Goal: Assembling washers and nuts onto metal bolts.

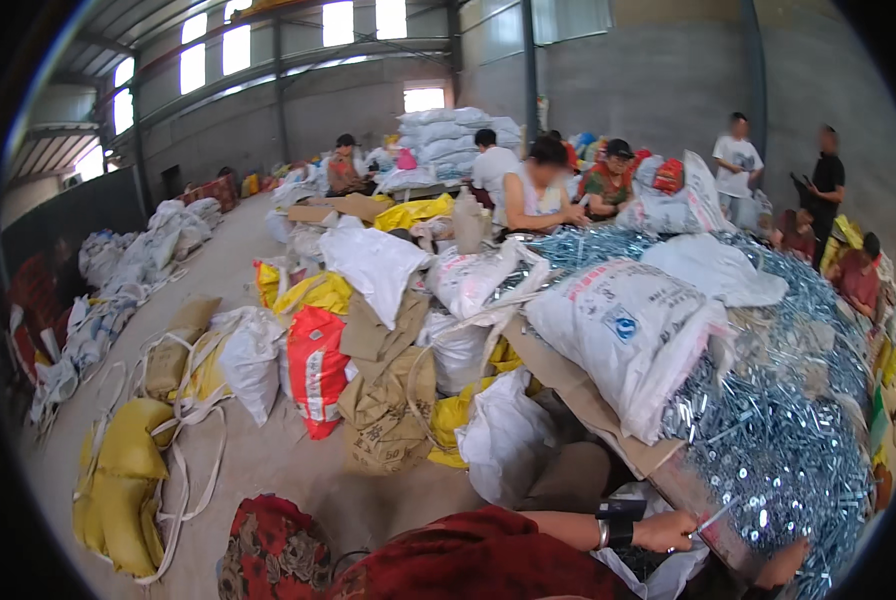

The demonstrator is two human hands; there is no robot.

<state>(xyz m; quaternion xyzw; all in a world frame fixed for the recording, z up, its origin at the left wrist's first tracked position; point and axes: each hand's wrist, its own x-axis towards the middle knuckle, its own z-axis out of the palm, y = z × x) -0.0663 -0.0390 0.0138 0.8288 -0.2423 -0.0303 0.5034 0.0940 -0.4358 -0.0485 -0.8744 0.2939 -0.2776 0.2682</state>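
Grey walls (648, 80) are enclosing a large workshop, with bright windows (338, 24) running high along the back and left. Filled yellow sacks (118, 480) are lying on the concrete floor (278, 462), and a red and white bag (316, 370) is standing among other bags. On the right, a glinting heap of metal fasteners (788, 440) — rods and round washers mixed together — is spreading widely. One big printed white sack (618, 335) is lying across its left side, above a strip of brown cardboard (583, 393).

The person's left hand (665, 532), wearing a dark wristband (623, 531), is clamping one end of a thin metal rod (714, 518); the free end is pointing up and rightward at the heap's near edge. An open white bag (680, 572) is lying below that hand. The right hand (786, 562) is resting by the heap's lower edge, blurred — whether its fingers are gripping anything cannot be told. Farther back, several people are sitting, while two are standing at right.
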